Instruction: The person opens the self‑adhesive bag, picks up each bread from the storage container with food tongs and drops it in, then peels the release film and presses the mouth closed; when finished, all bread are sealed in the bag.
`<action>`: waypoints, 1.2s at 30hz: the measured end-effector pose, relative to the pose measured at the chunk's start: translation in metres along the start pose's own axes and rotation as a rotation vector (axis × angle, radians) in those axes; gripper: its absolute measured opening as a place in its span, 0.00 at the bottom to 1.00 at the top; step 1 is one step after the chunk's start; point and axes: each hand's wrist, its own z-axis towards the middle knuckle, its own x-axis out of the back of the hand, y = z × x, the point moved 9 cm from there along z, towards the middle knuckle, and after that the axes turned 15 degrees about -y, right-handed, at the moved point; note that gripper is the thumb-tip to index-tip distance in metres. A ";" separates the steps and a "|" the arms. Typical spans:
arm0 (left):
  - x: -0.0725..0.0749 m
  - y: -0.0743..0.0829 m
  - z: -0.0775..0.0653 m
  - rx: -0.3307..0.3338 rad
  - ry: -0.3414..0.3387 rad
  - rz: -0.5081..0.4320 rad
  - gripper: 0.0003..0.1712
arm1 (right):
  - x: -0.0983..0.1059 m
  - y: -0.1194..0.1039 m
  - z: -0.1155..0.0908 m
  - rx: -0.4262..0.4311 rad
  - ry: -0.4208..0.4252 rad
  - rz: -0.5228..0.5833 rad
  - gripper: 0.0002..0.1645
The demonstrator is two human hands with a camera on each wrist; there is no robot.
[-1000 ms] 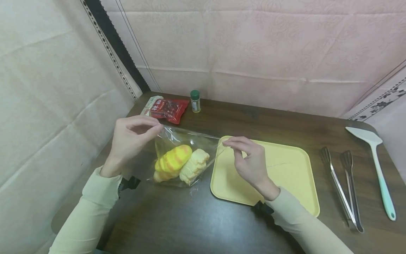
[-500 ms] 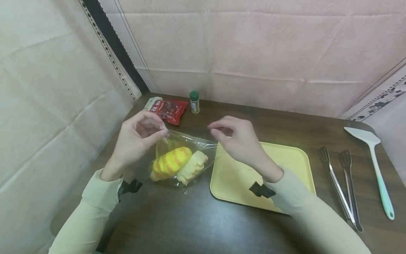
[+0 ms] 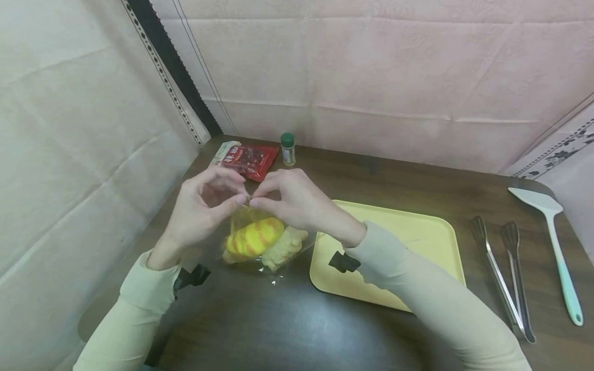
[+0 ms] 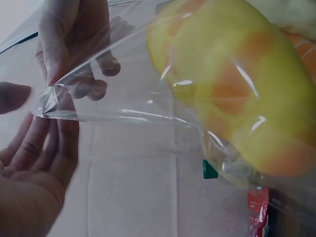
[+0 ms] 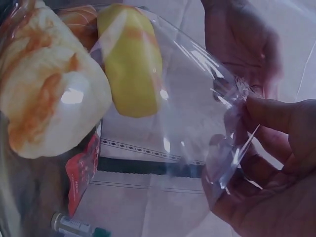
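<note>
A clear plastic bag (image 4: 133, 101) holds a yellow bread roll with orange stripes (image 3: 254, 238), a pale, ridged bread piece (image 3: 284, 250) and an orange-brown piece (image 5: 81, 22), partly hidden. At the bag's mouth, my left hand (image 3: 192, 214) holds the gathered film at its fingertips; in the left wrist view its thumb stands slightly off the film. My right hand (image 3: 299, 201) meets it there, thumb and fingers pinching the same crumpled edge (image 5: 242, 91). The bag's lower end lies close over the dark tabletop.
A yellow tray (image 3: 417, 232) lies right of the bag, partly under the right sleeve. Metal tongs (image 3: 498, 278) and a spatula with a mint handle (image 3: 559, 257) lie farther right. Behind the hands are a red snack packet (image 3: 252, 159) and a green-capped bottle (image 3: 288, 149).
My right hand has left the bag mouth's right end and moved left to my left fingertips. The mouth, stretched wide before, is now bunched between both hands. The tray and utensils stay put.
</note>
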 end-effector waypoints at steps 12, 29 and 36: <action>-0.004 -0.003 0.003 0.062 0.042 0.266 0.03 | -0.008 0.019 0.003 -0.095 -0.047 0.009 0.06; -0.002 -0.004 0.002 0.064 0.050 0.231 0.04 | -0.013 0.066 -0.024 -0.197 -0.045 0.088 0.03; 0.001 -0.007 -0.001 0.082 0.055 0.248 0.04 | -0.014 0.083 -0.041 -0.244 -0.035 0.145 0.03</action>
